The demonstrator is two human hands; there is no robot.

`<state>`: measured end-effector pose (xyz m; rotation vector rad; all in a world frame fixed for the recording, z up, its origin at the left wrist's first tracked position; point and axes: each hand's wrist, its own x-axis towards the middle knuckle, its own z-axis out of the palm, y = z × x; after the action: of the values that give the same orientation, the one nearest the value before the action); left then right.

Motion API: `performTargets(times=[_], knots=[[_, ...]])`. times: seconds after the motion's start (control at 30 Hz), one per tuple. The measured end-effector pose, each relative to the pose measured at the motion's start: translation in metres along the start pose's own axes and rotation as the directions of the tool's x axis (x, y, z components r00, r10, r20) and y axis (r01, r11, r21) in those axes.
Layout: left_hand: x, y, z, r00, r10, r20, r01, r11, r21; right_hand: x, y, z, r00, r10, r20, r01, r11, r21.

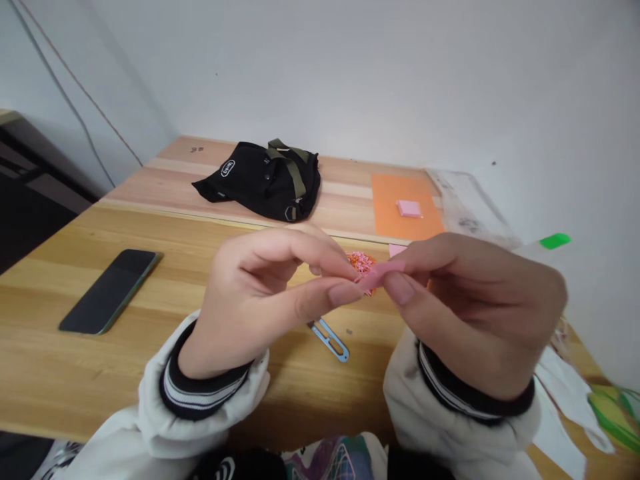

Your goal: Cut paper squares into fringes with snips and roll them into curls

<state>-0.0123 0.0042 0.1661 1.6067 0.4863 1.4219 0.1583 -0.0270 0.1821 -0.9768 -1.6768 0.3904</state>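
Both hands are raised over a wooden table (75, 347), pinching one small folded strip of pink paper (381, 275) between them. My left hand (265, 293) grips its left end with thumb and fingertips. My right hand (470, 307) holds its right end, fingers curled closed. Behind the strip lies a small pile of orange-pink paper bits (361, 260) on the table. A light blue metal tool (330, 340) lies on the table under my hands.
A dark phone (110, 290) lies at the left. A black bag (265, 179) sits at the back, beside an orange sheet (403, 207) with a pink paper stack (409, 209). White and green paper scraps (570, 393) lie at the right edge, next to the wall.
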Motion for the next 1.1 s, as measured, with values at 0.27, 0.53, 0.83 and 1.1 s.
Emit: performTargets(times=[0.27,0.53,0.83,1.1], knots=[[0.0015,0.0010,-0.0028,0.996,-0.050,0.068,0.052,0.998,-0.030,-0.0012,0.0028,-0.0028,0.997,-0.066,0.042,0.066,0.998,-0.003],[0.0017,0.0009,-0.0018,0.996,-0.075,0.047,0.076,0.997,-0.029,0.0014,0.0027,-0.0033,0.991,-0.116,0.061,0.114,0.993,0.038],[0.0011,0.0063,0.0021,1.000,-0.007,0.002,0.007,0.989,0.147,0.0042,0.0000,-0.0019,0.991,-0.129,0.039,0.129,0.992,0.003],[0.0004,0.0059,0.0011,0.999,0.050,-0.004,-0.047,0.972,0.230,0.0030,0.0012,-0.0014,0.993,-0.117,0.015,0.118,0.992,-0.035]])
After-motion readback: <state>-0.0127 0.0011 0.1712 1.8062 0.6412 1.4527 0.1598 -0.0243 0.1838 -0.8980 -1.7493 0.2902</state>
